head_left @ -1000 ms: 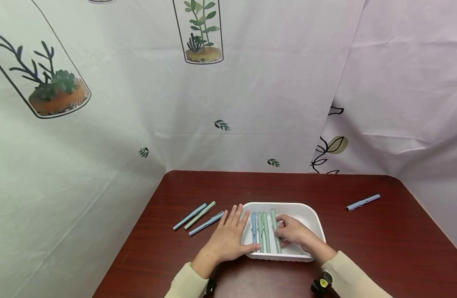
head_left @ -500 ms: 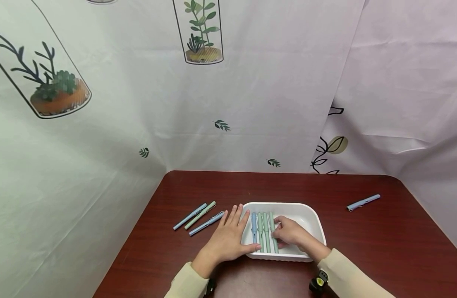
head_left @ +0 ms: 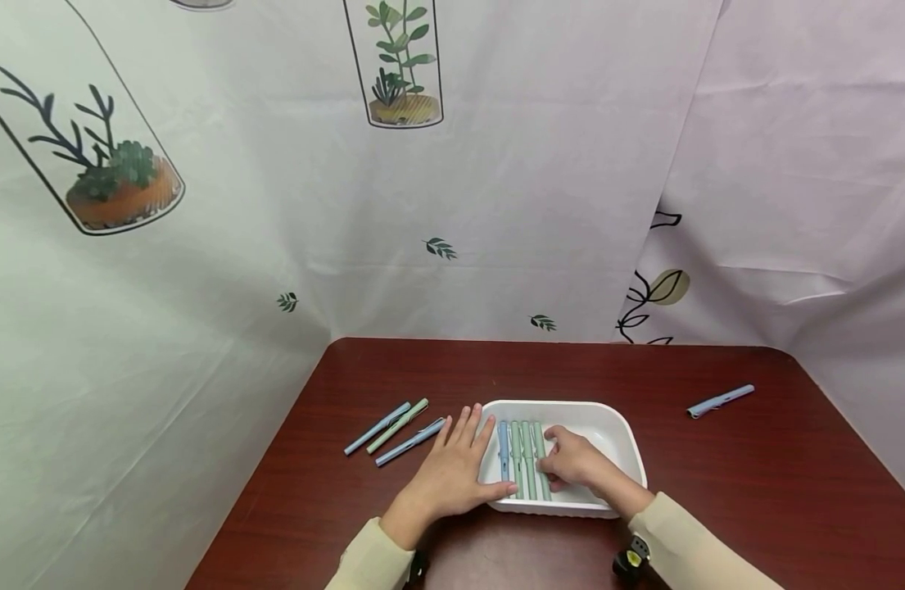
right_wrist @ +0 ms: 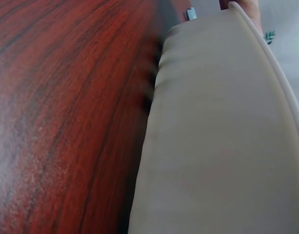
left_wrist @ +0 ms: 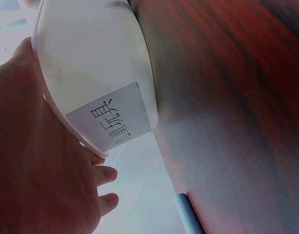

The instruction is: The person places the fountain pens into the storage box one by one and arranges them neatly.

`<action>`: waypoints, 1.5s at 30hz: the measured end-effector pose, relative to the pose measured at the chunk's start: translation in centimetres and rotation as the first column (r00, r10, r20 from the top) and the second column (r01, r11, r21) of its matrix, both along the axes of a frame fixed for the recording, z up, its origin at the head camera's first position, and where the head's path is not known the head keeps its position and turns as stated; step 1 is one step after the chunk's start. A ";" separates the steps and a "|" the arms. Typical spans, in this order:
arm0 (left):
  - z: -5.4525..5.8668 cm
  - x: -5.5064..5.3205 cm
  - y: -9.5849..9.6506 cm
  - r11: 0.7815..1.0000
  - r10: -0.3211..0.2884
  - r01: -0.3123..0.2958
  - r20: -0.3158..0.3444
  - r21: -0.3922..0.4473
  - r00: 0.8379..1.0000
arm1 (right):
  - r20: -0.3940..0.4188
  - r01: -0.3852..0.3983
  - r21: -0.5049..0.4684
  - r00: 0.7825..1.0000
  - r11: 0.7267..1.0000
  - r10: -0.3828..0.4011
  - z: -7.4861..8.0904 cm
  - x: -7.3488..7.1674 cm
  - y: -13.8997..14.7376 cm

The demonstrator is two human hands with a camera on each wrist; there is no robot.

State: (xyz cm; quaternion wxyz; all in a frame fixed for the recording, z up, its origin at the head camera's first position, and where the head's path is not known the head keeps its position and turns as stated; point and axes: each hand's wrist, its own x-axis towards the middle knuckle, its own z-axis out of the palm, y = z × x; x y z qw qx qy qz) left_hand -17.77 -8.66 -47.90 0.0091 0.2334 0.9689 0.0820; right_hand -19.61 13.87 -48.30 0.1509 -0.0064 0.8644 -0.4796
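Note:
A white plastic tray (head_left: 599, 508) holds a row of pens set side by side: a blue pen (head_left: 504, 451) at the left, then green pens. My left hand (head_left: 455, 475) rests on the tray's left edge with fingers spread and thumb across the near left corner. Inside the tray, my right hand (head_left: 577, 459) has curled fingers at the rightmost green pen (head_left: 540, 447), its thumb overlapping the barrel. That pen stands nearly parallel to its neighbours. In the left wrist view, a label (left_wrist: 110, 117) shows on the tray's outer wall beside my palm.
Left of the tray, two blue pens and a green pen (head_left: 396, 426) lie slanted on the dark red wooden table (head_left: 540, 369). Another blue pen (head_left: 721, 401) lies far to the right. A printed white cloth (head_left: 540, 205) hangs behind the table.
The rightmost green pen has shifted left and come up against the row, with my right hand moving along. Over the last half second, little has moved. My left hand stays put.

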 end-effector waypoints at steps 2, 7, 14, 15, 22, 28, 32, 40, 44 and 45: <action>0.0 0.0 0.0 1.000 -0.003 0.003 -0.003 0.000 1.000 | -0.001 -0.004 0.019 1.000 1.000 0.004 0.2 0.1 0.2; -0.1 -0.1 0.0 1.000 -0.003 0.003 -0.005 -0.007 1.000 | -0.042 -0.029 0.070 0.999 0.997 0.032 0.8 0.3 1.1; -0.1 -0.1 0.0 1.000 -0.004 0.004 -0.006 -0.002 1.000 | -0.199 -0.098 0.152 0.972 0.984 0.127 2.5 0.5 3.1; -0.1 -0.1 0.0 1.000 -0.004 0.004 -0.008 0.000 1.000 | -0.223 -0.103 0.169 0.965 0.980 0.140 2.8 0.5 3.5; -0.1 0.0 -0.2 1.000 -0.009 0.010 -0.023 0.010 1.000 | -0.304 -0.147 0.227 0.928 0.963 0.213 4.5 0.4 5.8; -0.2 0.0 -0.3 0.999 -0.024 0.025 -0.034 0.026 0.999 | -0.364 -0.179 0.264 0.892 0.948 0.269 5.7 0.6 7.9; -0.1 -0.1 -0.2 0.999 -0.020 0.020 -0.019 0.029 1.000 | -0.389 -0.177 0.298 0.875 0.938 0.289 6.7 0.7 9.5; -0.1 -0.1 -0.2 1.000 -0.007 0.007 -0.006 0.021 1.000 | -0.443 -0.141 0.334 0.849 0.932 0.287 7.9 0.5 12.8; 0.0 0.0 -0.2 1.000 -0.007 0.007 -0.005 0.020 1.000 | -0.481 -0.118 0.378 0.822 0.918 0.304 7.7 0.0 14.4; 0.0 0.0 -0.2 1.000 -0.008 0.008 -0.005 0.021 1.000 | -0.485 -0.117 0.389 0.817 0.914 0.311 7.5 -0.1 14.8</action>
